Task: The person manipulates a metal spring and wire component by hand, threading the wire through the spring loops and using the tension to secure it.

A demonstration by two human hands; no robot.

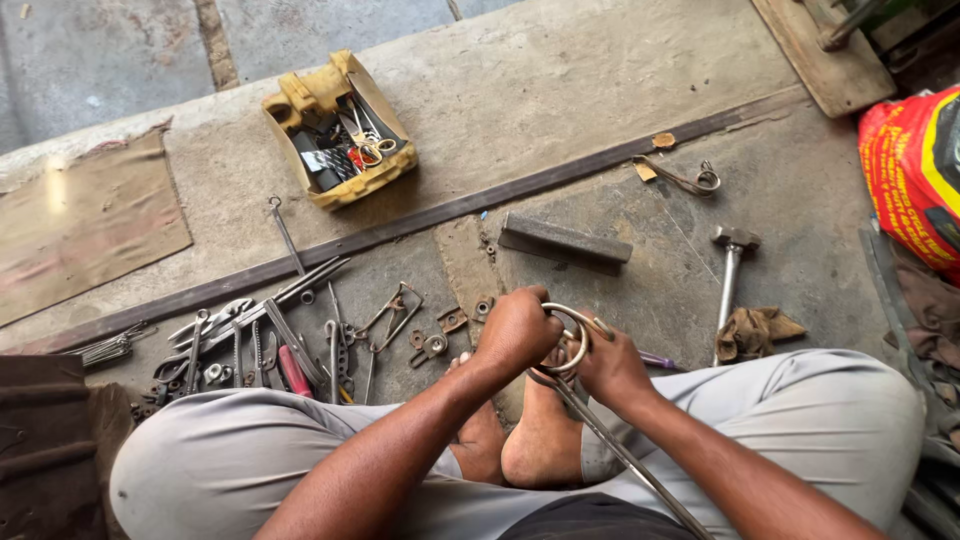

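Both hands grip a metal ring (568, 335): the left hand (515, 330) curled over its near side, the right hand (612, 365) closed around its far side, where a long rod (620, 455) runs back out of view. Fingers hide the joint. Tools (260, 345) lie left on the concrete floor (560, 90).

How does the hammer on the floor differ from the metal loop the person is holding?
The hammer lies flat on the floor, untouched; the metal loop is gripped by both the left hand and right hand. The hammer is straight with a blocky head; the loop is a curved ring on a long rod. Both look like bare metal.
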